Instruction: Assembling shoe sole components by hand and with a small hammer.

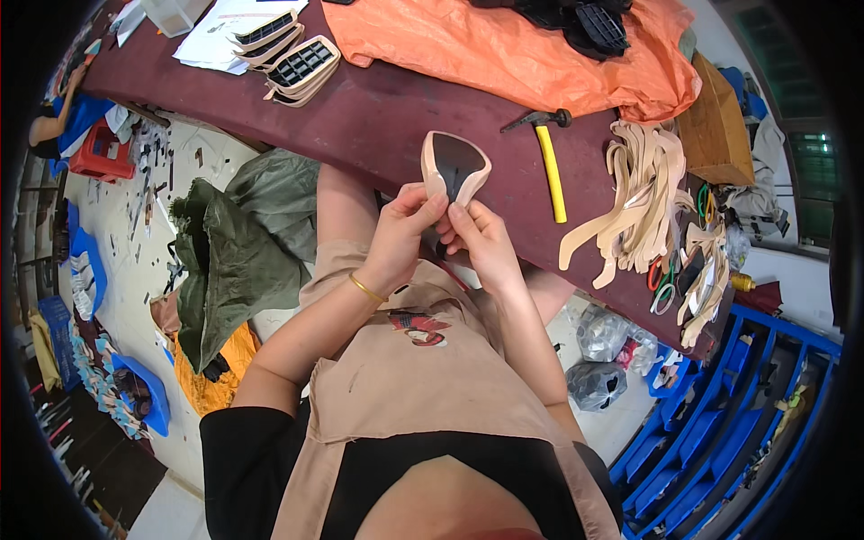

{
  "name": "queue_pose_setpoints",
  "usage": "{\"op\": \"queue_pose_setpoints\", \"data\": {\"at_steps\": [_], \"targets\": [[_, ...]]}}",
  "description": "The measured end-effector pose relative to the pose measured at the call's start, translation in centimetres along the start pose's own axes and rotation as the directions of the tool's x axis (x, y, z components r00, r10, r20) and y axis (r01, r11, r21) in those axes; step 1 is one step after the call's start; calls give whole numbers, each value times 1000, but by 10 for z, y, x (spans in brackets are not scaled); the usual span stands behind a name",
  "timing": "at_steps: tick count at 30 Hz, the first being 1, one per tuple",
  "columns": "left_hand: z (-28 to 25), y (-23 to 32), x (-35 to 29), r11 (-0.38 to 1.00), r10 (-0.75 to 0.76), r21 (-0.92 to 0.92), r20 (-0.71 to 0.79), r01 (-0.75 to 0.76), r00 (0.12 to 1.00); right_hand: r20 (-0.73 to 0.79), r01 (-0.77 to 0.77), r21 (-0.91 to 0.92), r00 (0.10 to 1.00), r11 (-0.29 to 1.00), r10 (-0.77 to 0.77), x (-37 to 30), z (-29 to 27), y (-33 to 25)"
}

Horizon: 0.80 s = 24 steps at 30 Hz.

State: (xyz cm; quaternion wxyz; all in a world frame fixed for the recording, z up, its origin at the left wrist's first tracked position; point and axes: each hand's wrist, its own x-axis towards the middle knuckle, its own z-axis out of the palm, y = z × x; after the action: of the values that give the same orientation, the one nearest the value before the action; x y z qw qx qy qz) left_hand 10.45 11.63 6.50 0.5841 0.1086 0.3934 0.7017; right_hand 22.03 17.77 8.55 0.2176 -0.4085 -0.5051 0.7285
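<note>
Just over the near edge of the dark red table, both my hands hold up what looks like a shoe sole piece [457, 160], dark in the middle with a beige rim. My left hand [403, 232] pinches its narrow lower end between thumb and fingers. Close beside it, my right hand [486, 241] grips the same end from the other side, its fingertips partly hidden. To the right lies a hammer [550, 171] with a yellow handle and dark head. Beyond it is a pile of long beige strips [634, 193].
Stacked beige-edged pieces with black grids [302, 70] sit on white papers [216, 34] at the table's far left. An orange sheet [504, 56] bears black parts. Scissors [664, 292] lie right; a blue rack [720, 432] stands below. A green sack [220, 261] is left.
</note>
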Motion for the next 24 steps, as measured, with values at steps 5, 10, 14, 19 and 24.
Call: {"op": "queue_pose_setpoints", "data": {"at_steps": [5, 10, 14, 19, 24], "targets": [[6, -2, 3, 996, -58, -68, -28, 56, 998, 38, 80, 502, 993, 861, -114, -3, 10, 14], [2, 15, 13, 998, -56, -2, -54, 56, 997, 336, -149, 669, 934, 729, -117, -4, -4, 22], [-28, 103, 54, 670, 370, 671, 70, -318, 926, 186, -10, 11, 983, 1000, 8, -21, -37, 36], [-61, 228, 103, -661, 370, 711, 587, -240, 720, -59, 66, -110, 996, 992, -73, -45, -88, 36], [-99, 236, 121, -894, 242, 444, 382, 52, 892, -329, 100, -561, 884, 822, -333, -44, -132, 30]]}}
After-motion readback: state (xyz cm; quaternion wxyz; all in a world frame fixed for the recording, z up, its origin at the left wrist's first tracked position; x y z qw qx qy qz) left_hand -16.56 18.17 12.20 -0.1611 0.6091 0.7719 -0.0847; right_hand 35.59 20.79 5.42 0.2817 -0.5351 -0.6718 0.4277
